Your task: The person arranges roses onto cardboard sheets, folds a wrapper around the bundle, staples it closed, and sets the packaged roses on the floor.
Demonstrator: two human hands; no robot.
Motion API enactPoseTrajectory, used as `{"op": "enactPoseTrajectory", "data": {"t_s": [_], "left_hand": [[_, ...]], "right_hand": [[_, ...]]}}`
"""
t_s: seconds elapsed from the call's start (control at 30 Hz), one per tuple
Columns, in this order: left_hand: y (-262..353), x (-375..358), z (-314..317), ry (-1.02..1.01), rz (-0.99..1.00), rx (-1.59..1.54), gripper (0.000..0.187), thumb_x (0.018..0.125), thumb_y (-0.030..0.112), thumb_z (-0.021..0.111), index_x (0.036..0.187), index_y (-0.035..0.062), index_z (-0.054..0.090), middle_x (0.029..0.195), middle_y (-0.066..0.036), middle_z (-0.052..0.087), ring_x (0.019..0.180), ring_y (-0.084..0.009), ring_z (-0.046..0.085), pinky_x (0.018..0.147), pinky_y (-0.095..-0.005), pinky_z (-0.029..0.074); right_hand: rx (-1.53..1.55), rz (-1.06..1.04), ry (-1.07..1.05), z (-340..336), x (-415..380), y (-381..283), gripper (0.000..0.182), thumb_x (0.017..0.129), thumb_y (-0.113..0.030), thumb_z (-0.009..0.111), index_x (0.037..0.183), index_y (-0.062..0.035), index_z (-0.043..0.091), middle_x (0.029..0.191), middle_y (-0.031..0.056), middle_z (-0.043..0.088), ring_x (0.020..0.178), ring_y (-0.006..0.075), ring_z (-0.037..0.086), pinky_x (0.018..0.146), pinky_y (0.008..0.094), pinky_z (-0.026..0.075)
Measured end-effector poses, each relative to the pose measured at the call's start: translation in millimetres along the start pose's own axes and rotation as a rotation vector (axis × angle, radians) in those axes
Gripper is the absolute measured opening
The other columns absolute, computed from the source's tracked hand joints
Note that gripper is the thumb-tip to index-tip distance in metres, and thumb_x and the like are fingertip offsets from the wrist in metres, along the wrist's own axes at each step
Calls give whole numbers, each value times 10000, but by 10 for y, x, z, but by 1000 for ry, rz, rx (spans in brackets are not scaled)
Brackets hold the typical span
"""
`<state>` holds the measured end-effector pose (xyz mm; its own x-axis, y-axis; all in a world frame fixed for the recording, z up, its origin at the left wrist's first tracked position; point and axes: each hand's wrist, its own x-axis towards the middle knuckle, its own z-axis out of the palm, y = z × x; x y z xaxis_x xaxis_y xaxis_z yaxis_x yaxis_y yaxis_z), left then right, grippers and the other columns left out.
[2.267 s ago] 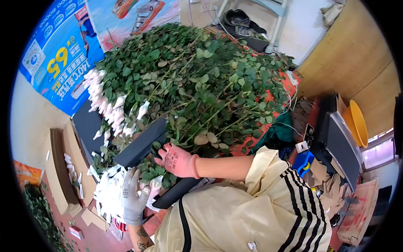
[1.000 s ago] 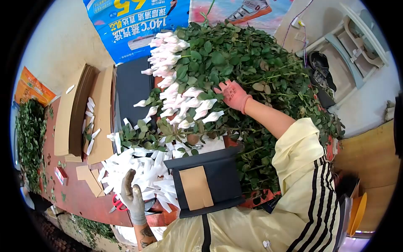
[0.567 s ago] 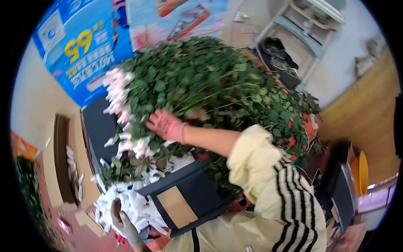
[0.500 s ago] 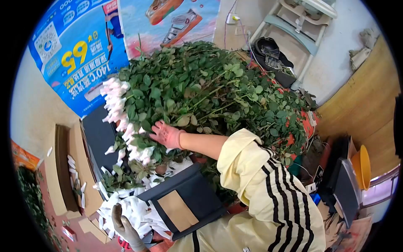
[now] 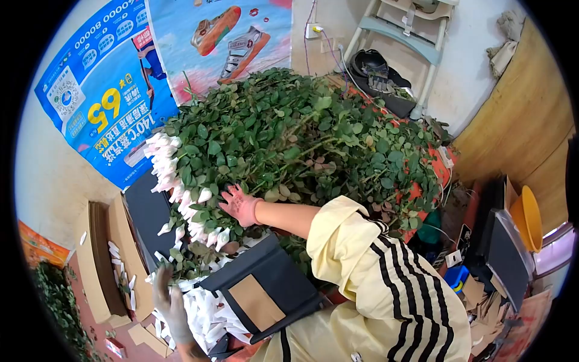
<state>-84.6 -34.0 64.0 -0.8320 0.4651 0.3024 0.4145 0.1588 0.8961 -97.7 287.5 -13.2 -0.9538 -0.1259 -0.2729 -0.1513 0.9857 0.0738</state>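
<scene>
I am logging the rose stems (image 5: pixel 271 136) as lying in a broad leafy heap, pale wrapped heads (image 5: pixel 163 158) lining its left edge. The right hand (image 5: pixel 241 206), pink-gloved, is reaching onto the leaves near those heads, back upward, fingers spread, grip released. The left hand (image 5: pixel 170 311), gloved and blurred, is pointing its unclenched fingers upward beside the white strips (image 5: pixel 208 317). A black open box (image 5: pixel 292 274) is sitting between them.

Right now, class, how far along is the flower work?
Done, it seems: many flower heads wear pale sleeves. In hand: the right hand is open at the leafy stems; the left hand is beside loose white strips, no flower visibly held. Probably left: those strips, lying unused. How many heads remain bare, I cannot tell.
</scene>
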Motion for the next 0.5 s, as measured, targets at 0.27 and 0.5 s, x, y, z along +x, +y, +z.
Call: {"op": "enactPoseTrajectory", "data": {"t_s": [0.27, 0.5], "left_hand": [[-97, 1445, 1013, -525, 319, 554, 830, 681, 344, 698, 1333, -25, 340, 1325, -254, 391, 1270, -368, 339, 1050, -411, 275], [-544, 1303, 1404, -813, 216, 1210, 1040, 617, 577, 666, 1416, 78, 226, 1464, -210, 160, 1358, -414, 104, 1082, -534, 115]], "right_hand": [[-333, -73, 100, -97, -164, 162, 911, 667, -432, 680, 1412, -103, 273, 1437, 189, 259, 1323, 411, 226, 1071, 539, 175], [172, -164, -39, -1047, -669, 231, 710, 715, -427, 658, 1267, -32, 451, 1219, 171, 524, 1138, 275, 507, 977, 338, 378]]}}
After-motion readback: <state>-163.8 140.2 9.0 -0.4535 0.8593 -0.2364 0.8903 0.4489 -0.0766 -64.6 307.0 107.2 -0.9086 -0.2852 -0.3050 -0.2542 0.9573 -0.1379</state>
